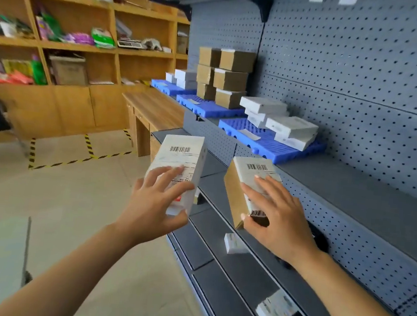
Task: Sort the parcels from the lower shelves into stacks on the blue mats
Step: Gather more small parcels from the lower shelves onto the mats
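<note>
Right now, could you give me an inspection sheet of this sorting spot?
Surface: grey shelf with near mat, middle mat, far mat, all blue.
Job's things: white stack on near mat, brown stack on middle, low white stack on far; two loose parcels on lower shelves.
Clutter: paper slips on mats.
Grips: left hand holds white parcel; right hand holds brown parcel.
Cables: nothing seen.
Surroundings: wooden shelving, wooden desk, striped floor tape.

legible text: none | white parcel (176, 166): barcode (180, 149) | brown parcel (233, 191): barcode (257, 167)
</note>
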{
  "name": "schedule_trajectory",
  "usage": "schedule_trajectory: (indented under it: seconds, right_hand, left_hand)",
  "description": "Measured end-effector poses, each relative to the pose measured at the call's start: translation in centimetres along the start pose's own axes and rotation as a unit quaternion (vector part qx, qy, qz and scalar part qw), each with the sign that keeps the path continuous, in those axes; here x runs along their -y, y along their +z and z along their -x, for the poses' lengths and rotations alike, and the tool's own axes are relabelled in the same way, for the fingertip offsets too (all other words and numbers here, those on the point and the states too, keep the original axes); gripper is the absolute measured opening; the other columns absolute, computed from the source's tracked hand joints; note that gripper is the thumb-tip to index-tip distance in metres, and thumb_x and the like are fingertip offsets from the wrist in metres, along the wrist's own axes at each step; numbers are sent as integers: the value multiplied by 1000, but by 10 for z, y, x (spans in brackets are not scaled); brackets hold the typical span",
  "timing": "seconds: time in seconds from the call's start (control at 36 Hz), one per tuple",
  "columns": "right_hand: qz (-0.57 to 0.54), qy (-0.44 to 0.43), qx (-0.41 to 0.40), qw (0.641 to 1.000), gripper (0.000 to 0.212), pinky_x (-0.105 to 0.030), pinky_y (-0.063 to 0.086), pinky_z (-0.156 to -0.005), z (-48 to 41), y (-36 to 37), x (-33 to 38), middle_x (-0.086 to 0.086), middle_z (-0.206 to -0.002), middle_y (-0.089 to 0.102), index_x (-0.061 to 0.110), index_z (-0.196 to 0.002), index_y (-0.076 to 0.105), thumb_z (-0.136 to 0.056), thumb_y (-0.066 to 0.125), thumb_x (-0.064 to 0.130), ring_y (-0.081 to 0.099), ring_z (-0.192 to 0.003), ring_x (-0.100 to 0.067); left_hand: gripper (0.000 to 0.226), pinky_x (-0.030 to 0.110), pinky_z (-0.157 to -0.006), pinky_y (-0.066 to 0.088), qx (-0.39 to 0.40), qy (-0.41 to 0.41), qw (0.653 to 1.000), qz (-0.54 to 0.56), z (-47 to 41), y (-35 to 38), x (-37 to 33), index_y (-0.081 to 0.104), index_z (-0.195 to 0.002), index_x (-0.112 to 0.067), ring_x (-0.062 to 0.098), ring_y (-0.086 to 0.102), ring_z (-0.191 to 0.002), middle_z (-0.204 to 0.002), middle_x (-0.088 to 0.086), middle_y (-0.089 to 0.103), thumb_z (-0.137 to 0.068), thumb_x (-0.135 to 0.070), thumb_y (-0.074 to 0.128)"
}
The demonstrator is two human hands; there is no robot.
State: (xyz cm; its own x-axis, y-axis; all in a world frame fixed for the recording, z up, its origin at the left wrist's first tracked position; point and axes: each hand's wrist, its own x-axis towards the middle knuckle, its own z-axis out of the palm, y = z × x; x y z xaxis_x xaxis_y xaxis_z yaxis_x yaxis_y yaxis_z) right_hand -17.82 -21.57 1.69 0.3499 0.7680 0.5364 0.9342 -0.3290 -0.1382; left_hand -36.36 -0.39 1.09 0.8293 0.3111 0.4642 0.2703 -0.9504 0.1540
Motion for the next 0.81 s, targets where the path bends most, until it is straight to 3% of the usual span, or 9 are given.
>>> schedule_trajectory:
  seconds: [0.39, 0.64, 0.81]
  right_hand:
    - [15, -18, -72, 997, 56, -52, 40, -94, -105, 9, 16, -3, -142, 46, 40, -135, 44, -80, 48, 52, 35, -134, -23]
    - [22, -45, -91, 995, 56, -53, 42, -91, -181, 37, -2, -3, -142, 46, 39, -135, 45, -80, 49, 50, 34, -134, -22]
    - [26, -65, -103, 992, 55, -47, 40, -93, -238, 58, -32, -5, -140, 48, 35, -134, 50, -80, 51, 47, 37, -134, -23]
  left_hand:
    - [50, 59, -95, 38, -56, 33, 998, 8, -60, -24, 73, 44, -125, -45, 27, 28, -136, -149, -4, 36, -77, -55, 46]
    - [51, 58, -93, 41, -74, 50, 996, -3, -118, -6, 124, 44, -127, -44, 26, 28, -135, -149, -4, 37, -78, -58, 48]
    - [52, 56, -90, 43, -88, 66, 994, -12, -180, 8, 166, 45, -127, -43, 27, 32, -133, -147, -3, 40, -77, -55, 50]
